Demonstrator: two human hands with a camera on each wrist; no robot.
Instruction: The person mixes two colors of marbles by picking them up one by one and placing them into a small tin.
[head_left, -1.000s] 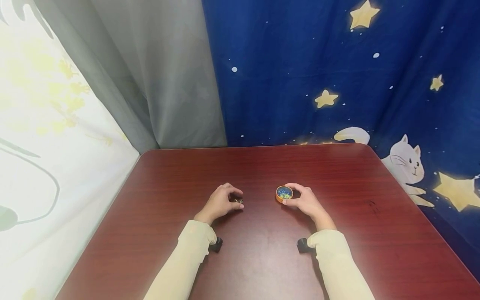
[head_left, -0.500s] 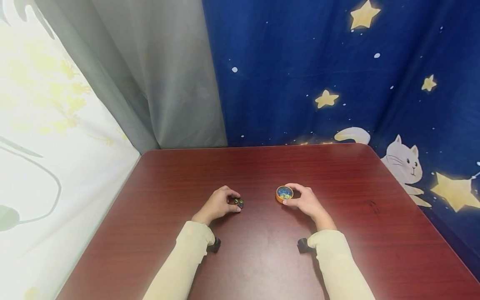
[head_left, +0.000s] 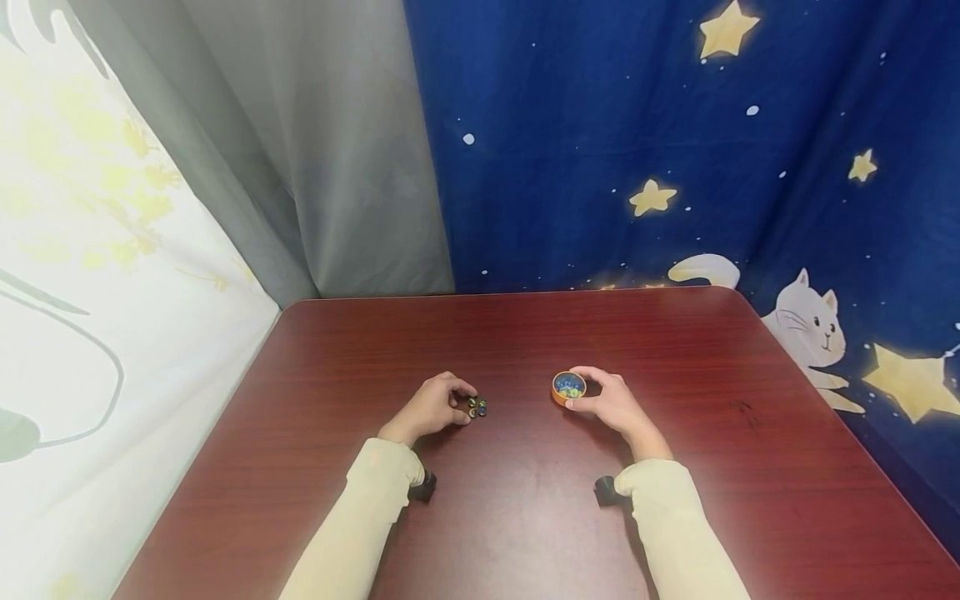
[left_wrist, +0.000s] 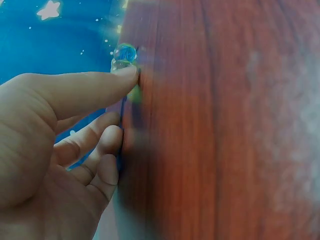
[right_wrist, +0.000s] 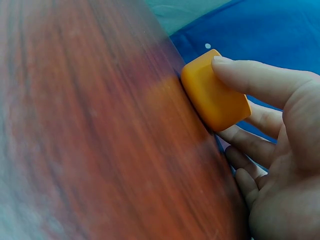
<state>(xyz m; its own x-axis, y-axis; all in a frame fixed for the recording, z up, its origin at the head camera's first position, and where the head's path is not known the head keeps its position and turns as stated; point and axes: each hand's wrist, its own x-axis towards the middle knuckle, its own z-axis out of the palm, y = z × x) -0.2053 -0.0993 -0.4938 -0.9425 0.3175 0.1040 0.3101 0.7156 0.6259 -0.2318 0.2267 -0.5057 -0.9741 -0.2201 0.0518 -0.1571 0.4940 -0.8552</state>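
Several small glass marbles [head_left: 477,407] with coloured swirls lie in a tight cluster on the table, left of its middle. Beside them is my left hand [head_left: 432,405], thumb and forefinger curved and apart at the cluster's left edge. In the left wrist view, the thumb tip overlaps the clear marbles [left_wrist: 125,53]. My right hand [head_left: 611,403] holds a small round orange bowl [right_wrist: 215,95] by its side, between thumb and fingers, on the table. Blue and yellow-green marbles [head_left: 568,387] show inside the bowl in the head view.
The dark red wooden table [head_left: 525,500] has a far edge close to a grey curtain [head_left: 360,150] and a blue star-patterned curtain [head_left: 570,167]. A white cloth [head_left: 150,333] hangs along the left side. Black wrist cameras sit under both sleeves.
My left hand has drawn back to the left, off the marbles, which now lie uncovered on the table. The right hand and the bowl have stayed in place.
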